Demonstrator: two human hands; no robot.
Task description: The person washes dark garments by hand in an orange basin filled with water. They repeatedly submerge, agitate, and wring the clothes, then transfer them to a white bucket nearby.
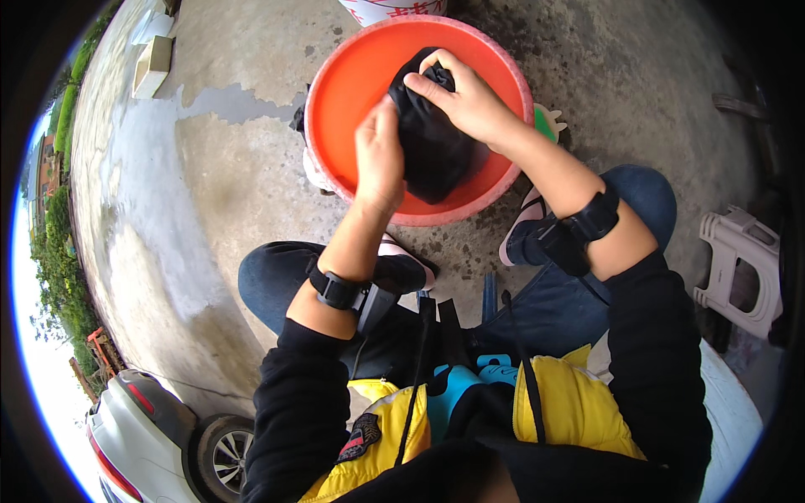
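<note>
A piece of black cloth (434, 148) hangs over a round orange-red plastic basin (343, 113) on the ground in front of me. My right hand (462, 94) grips its upper end, with the fabric bunched between thumb and fingers. At the cloth's left edge, my left hand (380, 148) has its fingers curled closed on the fabric; the fingertips are slightly blurred. The cloth's lower end droops into the basin, and I cannot tell whether it lies in water. Both forearms wear black strapped devices.
Behind the basin stands a white bucket (393, 9) with red print. Something green and white (547, 122) pokes out at the basin's right. A pale plastic stool (742, 270) is at far right, a white car (141, 434) at lower left. A whitish box (152, 68) sits on the wet-patched concrete (233, 163).
</note>
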